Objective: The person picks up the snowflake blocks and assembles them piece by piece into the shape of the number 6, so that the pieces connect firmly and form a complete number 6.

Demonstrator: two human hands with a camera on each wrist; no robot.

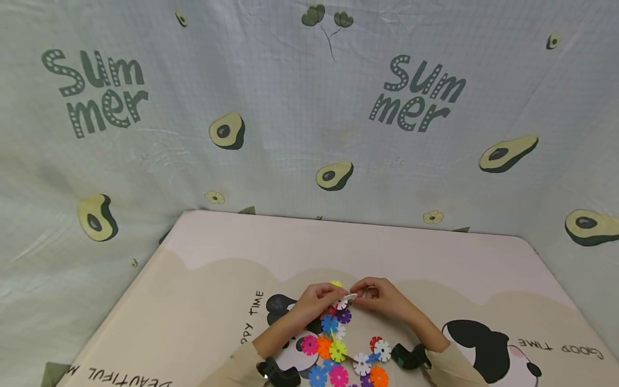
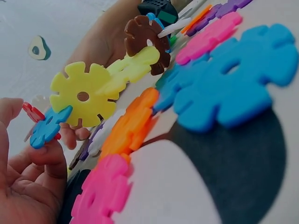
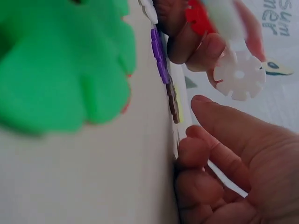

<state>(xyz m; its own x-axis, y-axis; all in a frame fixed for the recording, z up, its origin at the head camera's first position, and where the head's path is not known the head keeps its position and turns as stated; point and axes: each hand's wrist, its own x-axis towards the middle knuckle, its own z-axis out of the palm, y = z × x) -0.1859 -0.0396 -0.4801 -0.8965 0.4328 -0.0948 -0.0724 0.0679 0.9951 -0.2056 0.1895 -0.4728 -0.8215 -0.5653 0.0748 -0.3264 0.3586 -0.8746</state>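
My left hand [image 1: 321, 297] pinches a small joined cluster of notched plastic snowflake discs. In the left wrist view the cluster shows a blue disc [image 2: 49, 127] and a red disc [image 2: 32, 112] between thumb and fingers. A white disc [image 3: 239, 74] sticks out from it in the right wrist view, beside the red disc [image 3: 199, 17]. My right hand [image 1: 382, 296] is close by, its fingers bent loosely. In the right wrist view its thumb and fingers [image 3: 224, 116] stand just apart from the white disc, and nothing shows between them.
Many snowflake discs lie on the mat below the hands, among them a pink disc [image 1: 339, 375], an orange disc [image 1: 379, 376] and a purple disc [image 1: 344, 315]. A yellow disc [image 2: 83, 95] stands upright. A printed cloth [image 1: 290, 107] hangs behind the table [image 1: 217, 236].
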